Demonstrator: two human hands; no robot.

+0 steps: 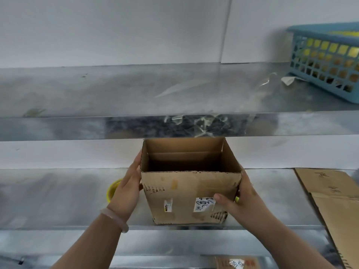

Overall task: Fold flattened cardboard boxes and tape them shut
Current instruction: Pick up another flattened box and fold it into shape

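Directly above the open box (190, 183), a metal shelf (77, 127); flattened cardboard (330, 191) beside.

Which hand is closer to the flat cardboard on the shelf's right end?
Right. The right hand grips the box on its right side, facing the flat cardboard; the left hand presses its left side, box in between.

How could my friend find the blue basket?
Start at the upper shiny metal shelf, above the open brown cardboard box. Follow it to the far right end: the blue plastic lattice basket sits there. It is the only blue thing, with yellow showing through its holes.
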